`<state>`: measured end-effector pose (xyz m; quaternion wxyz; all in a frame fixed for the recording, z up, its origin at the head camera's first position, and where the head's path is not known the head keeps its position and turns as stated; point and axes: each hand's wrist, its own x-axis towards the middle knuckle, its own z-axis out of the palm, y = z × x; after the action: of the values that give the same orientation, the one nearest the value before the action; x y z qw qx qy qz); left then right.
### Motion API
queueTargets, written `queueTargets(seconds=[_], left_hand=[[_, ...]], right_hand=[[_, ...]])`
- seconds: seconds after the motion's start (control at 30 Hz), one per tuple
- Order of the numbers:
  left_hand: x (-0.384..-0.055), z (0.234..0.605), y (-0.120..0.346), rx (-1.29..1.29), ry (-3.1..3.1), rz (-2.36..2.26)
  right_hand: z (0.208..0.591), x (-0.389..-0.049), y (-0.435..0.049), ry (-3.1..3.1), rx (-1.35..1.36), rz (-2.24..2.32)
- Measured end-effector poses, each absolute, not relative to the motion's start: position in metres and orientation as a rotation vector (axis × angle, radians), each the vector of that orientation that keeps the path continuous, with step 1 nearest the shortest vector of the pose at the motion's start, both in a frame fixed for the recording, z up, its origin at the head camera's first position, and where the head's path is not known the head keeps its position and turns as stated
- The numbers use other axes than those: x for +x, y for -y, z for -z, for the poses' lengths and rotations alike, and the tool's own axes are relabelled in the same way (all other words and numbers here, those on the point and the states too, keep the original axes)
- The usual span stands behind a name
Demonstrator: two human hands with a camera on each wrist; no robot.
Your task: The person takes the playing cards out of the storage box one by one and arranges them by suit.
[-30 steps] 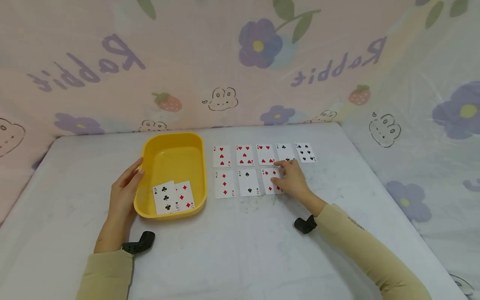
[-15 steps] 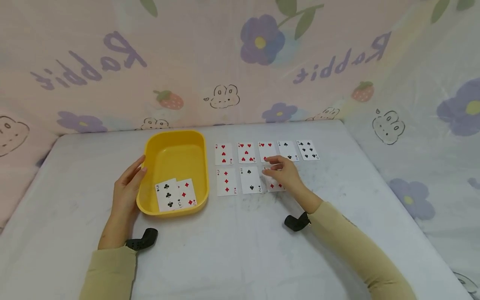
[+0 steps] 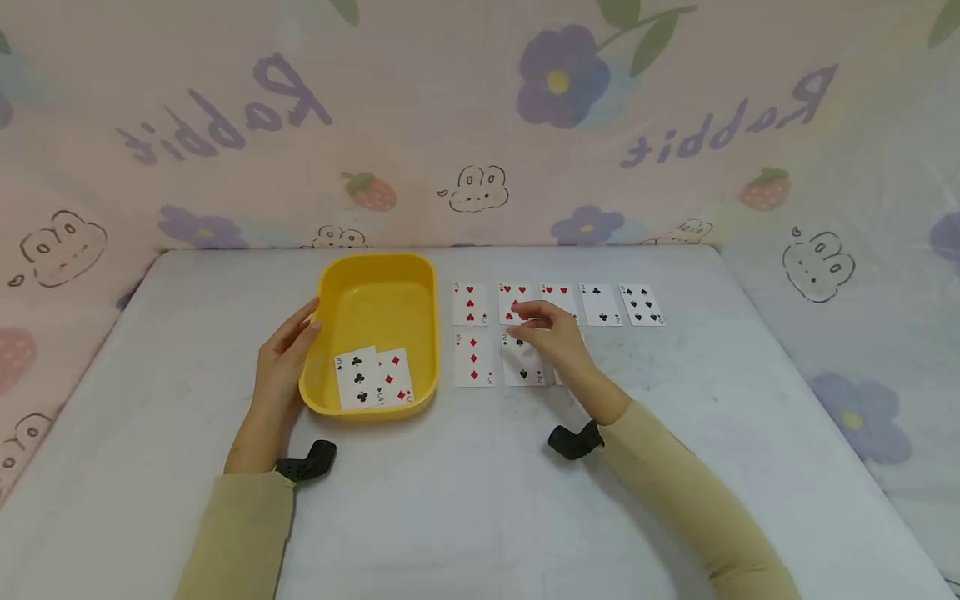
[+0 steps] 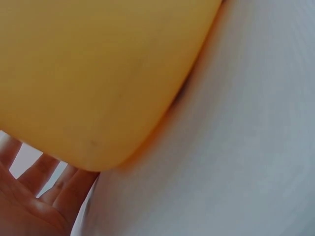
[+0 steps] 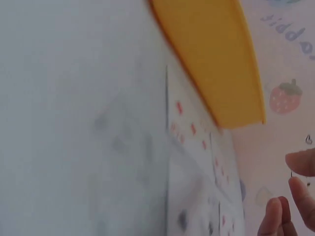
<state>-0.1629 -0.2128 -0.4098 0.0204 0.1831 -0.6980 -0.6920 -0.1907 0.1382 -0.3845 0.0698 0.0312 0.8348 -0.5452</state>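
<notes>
My left hand [image 3: 281, 367] lies against the left side of the yellow basin [image 3: 378, 312]; in the left wrist view its spread fingers touch the outer wall. Inside lie the three of clubs [image 3: 356, 380] and a diamonds card [image 3: 397, 377] partly beneath it. My right hand [image 3: 558, 342] hovers over the two of spades [image 3: 522, 363], beside the three of diamonds [image 3: 473, 360]. In the right wrist view, gaps show between the right thumb and fingers [image 5: 273, 216], with nothing held. The four of diamonds is almost wholly hidden behind the right hand.
A back row holds the three of hearts [image 3: 470, 305], five of hearts [image 3: 513, 293], four of hearts [image 3: 557, 292], two of clubs [image 3: 600, 305] and six of spades [image 3: 642, 305]. A printed cloth [image 3: 420, 100] hangs behind the white table [image 3: 420, 508].
My right hand has moved left, from the four of diamonds to over the two of spades. The left hand stays at the basin. The head view has shifted slightly.
</notes>
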Motion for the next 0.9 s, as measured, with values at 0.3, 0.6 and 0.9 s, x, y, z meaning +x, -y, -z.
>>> queueTargets(seconds=[0.3, 0.6, 0.9], left_hand=[[-0.167, 0.409, 0.208, 0.566, 2.128, 2.174], [-0.167, 0.41, 0.208, 0.582, 2.127, 2.166], [-0.167, 0.411, 0.208, 0.568, 2.127, 2.173]], right_hand=[[0.364, -0.202, -0.095, -2.421, -0.02, 1.678], [0.351, -0.22, -0.053, -2.236, -0.026, 1.748], [0.34, -0.235, -0.011, -2.13, -0.112, 1.642]])
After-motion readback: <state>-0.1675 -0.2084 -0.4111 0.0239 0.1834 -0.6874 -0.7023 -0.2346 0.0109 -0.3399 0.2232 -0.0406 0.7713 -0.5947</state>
